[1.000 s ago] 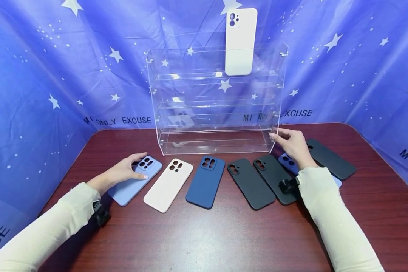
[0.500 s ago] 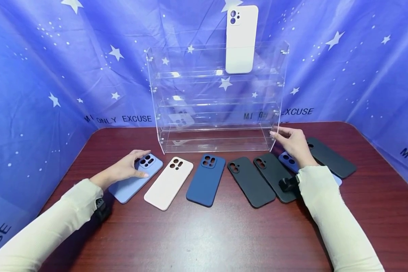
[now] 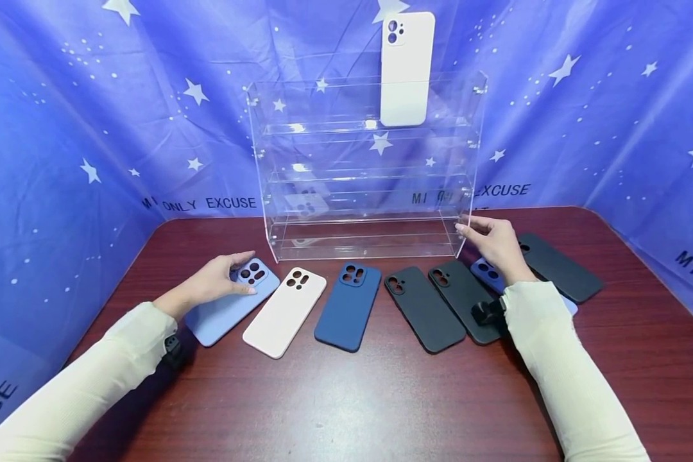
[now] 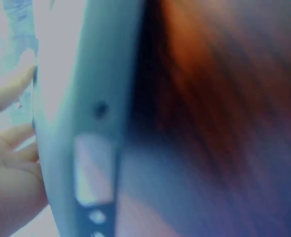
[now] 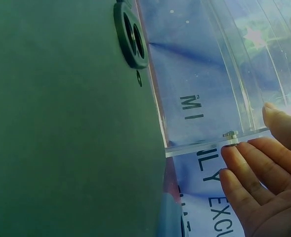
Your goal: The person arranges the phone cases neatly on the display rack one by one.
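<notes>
My left hand (image 3: 210, 282) grips a light blue phone case (image 3: 225, 314) across its width, thumb along the right side and fingers at the far left edge. The camera end is raised a little; the lower end stays at the table. From the left wrist, the blurred edge of the case (image 4: 105, 64) fills the middle, with fingers of the hand (image 4: 12, 177) beyond it. My right hand (image 3: 493, 247) pinches the lower right side panel of a clear acrylic display rack (image 3: 264, 192), thumb inside, other fingers outside. A white phone case (image 3: 405, 77) leans upright on the rack's top tier.
A cream phone case (image 3: 283, 317), a dark blue one (image 3: 346, 314) and two black ones (image 3: 426, 314) lie before the rack. Under the right forearm lies a blue case (image 3: 487, 273), with another black case (image 3: 563, 269) at right. A starry curtain (image 3: 167, 128) surrounds the table (image 3: 346, 404).
The left hand has shifted slightly up and right, and the camera end of the light blue case has risen with it. The right hand keeps its hold on the rack.
</notes>
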Available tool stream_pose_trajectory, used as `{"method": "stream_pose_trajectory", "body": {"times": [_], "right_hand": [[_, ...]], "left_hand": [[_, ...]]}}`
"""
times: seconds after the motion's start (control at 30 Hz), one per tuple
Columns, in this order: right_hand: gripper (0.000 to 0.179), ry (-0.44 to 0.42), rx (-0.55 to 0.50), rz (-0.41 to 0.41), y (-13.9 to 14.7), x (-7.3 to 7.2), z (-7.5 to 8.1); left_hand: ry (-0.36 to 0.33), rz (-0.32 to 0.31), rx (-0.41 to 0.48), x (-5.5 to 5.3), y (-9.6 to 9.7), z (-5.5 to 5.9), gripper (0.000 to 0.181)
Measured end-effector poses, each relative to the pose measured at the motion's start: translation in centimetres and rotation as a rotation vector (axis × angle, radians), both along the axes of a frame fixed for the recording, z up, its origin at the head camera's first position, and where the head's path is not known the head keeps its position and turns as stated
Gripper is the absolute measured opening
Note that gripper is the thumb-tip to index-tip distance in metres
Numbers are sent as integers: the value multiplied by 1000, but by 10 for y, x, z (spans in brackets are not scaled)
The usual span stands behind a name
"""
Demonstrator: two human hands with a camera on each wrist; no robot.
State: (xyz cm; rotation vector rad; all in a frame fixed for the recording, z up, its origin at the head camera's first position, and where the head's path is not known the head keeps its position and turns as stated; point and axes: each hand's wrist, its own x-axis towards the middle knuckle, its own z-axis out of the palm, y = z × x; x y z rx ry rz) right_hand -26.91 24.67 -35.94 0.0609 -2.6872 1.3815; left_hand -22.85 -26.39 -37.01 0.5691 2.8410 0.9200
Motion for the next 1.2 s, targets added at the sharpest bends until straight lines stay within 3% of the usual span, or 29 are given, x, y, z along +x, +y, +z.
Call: {"method": "stream_pose_trajectory", "body": {"times": [0.27,0.67,0.97,1.2], "right_hand": [[55,-2,-8,12,-3,1,3],[52,12,-2,6,-4,2,3],[54,16,1,-2,-3,1,2],[55,9,1,-10,-1,1,-2]], "left_hand": [[-109,90,144,-2,1,12,42],[-162,215,158,-4,8,28,36],[-197,183,241,0,14,46,38],[-185,208,281,1,15,59,38]]}}
